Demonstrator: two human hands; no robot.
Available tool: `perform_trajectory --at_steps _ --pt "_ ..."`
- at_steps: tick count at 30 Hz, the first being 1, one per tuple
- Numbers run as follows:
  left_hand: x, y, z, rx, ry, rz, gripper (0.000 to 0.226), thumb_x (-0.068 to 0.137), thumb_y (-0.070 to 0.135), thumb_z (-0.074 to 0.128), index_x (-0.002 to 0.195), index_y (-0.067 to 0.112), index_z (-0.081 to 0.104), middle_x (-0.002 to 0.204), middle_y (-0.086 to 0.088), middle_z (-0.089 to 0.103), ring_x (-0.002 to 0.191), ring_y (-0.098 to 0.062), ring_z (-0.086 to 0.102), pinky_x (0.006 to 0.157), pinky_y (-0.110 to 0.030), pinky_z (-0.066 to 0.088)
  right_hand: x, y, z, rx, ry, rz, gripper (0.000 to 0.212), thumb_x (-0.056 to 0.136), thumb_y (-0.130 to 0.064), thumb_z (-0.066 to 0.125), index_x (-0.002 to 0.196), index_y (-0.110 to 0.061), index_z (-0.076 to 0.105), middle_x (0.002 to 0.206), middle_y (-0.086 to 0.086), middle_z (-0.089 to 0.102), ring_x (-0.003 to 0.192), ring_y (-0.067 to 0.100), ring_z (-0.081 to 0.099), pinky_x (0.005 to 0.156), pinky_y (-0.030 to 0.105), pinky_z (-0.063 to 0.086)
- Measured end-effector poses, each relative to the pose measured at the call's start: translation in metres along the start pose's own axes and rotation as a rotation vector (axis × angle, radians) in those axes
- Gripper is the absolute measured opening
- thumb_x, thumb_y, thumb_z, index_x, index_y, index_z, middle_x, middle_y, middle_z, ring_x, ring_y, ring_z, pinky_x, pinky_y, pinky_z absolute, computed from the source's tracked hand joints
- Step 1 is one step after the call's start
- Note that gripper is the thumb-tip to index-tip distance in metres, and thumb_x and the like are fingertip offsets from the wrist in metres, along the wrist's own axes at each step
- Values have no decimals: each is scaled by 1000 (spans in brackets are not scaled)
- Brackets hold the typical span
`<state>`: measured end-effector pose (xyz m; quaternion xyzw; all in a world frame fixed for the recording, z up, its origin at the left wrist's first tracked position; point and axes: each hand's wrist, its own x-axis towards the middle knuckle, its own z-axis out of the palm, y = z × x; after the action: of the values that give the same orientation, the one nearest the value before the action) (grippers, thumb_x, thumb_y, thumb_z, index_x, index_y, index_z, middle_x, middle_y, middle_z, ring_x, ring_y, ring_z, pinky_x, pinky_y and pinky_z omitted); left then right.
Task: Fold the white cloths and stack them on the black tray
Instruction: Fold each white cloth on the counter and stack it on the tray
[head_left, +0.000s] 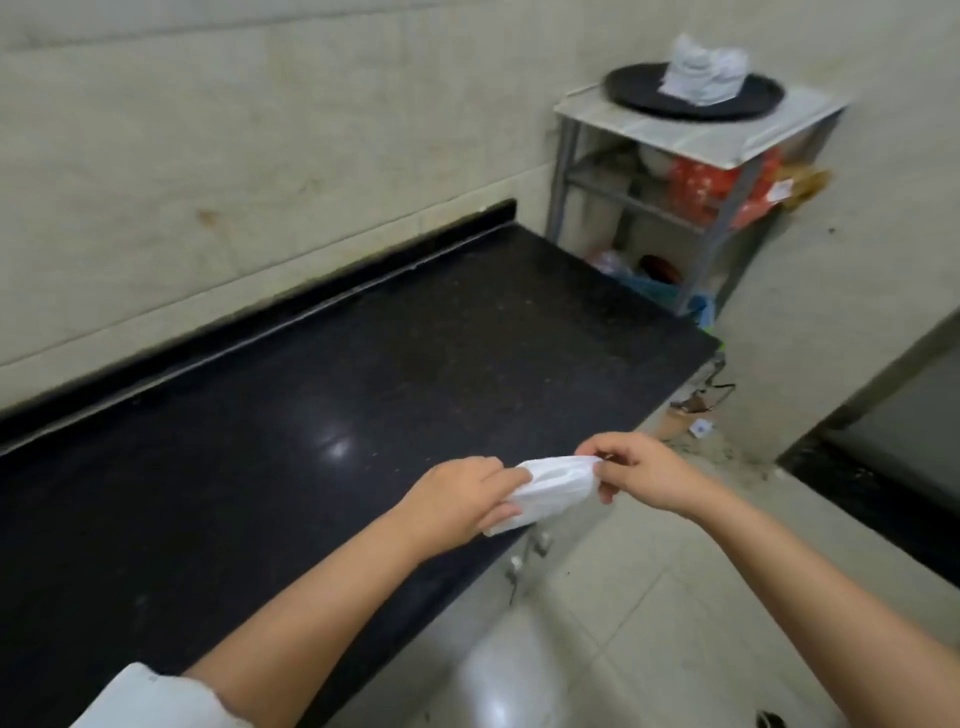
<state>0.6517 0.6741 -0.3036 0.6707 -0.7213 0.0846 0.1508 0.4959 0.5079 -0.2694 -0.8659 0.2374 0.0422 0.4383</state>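
A small folded white cloth (551, 489) is held in the air over the front edge of the black counter (322, 384). My left hand (457, 499) grips its left end and my right hand (644, 473) pinches its right end. Far off at the upper right, a round black tray (636, 93) lies on top of a metal rack, with a stack of folded white cloths (701, 70) on it.
The metal rack (701, 135) stands in the corner past the counter's far end, with red bags and bowls on its lower shelves. Tiled wall runs behind the counter. Tiled floor lies to the right, with a dark doorway threshold (878, 499).
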Motion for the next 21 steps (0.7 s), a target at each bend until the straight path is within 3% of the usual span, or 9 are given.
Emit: perform_trajectory --at_steps 3,6,7,11,13,15,17,19,21 --pt "89 37 20 -46 -5 71 29 76 39 41 87 20 61 57 6 61 47 -8 61 38 -11 39 -35 55 -72 -9 90 33 32 85 16 39 95 -1 64 69 5 58 43 -8 53 52 7 43" --pt "164 65 37 -48 18 97 20 78 40 40 89 25 47 59 9 61 49 -4 59 47 -12 37 -56 93 -128 -44 211 16 29 86 9 43 100 -1 67 81 14 62 50 -9 54 58 7 42" --pt "185 71 43 -86 27 87 17 79 38 42 89 25 45 60 9 62 52 -3 58 51 -14 39 -59 101 -143 -54 262 -19 28 85 0 46 106 -1 65 88 13 63 56 -9 54 61 4 41" --pt "269 75 70 -240 80 38 20 79 33 48 89 19 58 71 3 70 82 -10 50 61 -13 41 -50 141 -194 -183 399 -137 68 70 -46 50 131 -18 44 108 -14 47 83 -15 47 76 -10 27" --pt "312 67 81 -270 74 18 28 79 34 49 91 14 63 79 0 73 86 -10 51 65 -12 41 -32 166 -220 -232 481 -198 55 69 -41 55 121 -20 56 105 -15 51 94 -9 47 81 -8 29" --pt "358 58 89 -302 52 -21 44 80 42 46 109 13 63 100 -2 72 95 -6 55 71 -9 39 -8 192 -254 -270 593 -282 25 72 -27 55 96 -22 63 88 -1 68 88 5 52 78 6 42" --pt "406 44 99 -408 -54 -96 56 87 45 47 136 19 42 128 0 59 113 -12 55 82 -10 35 17 208 -296 -297 585 -271 10 75 -25 55 81 -21 62 73 7 72 79 9 56 68 17 47" --pt "449 28 101 -403 -187 -113 64 92 34 53 146 23 21 139 2 49 123 -16 50 91 -16 36 37 211 -339 -325 524 -272 28 82 -37 54 78 -13 67 72 8 72 76 9 55 69 11 41" --pt "496 9 102 -397 -196 -90 63 92 35 53 146 23 22 141 3 47 126 -13 48 98 -19 36 62 211 -386 -294 490 -317 42 85 -44 53 79 -5 68 73 -1 68 75 -3 55 70 2 36"
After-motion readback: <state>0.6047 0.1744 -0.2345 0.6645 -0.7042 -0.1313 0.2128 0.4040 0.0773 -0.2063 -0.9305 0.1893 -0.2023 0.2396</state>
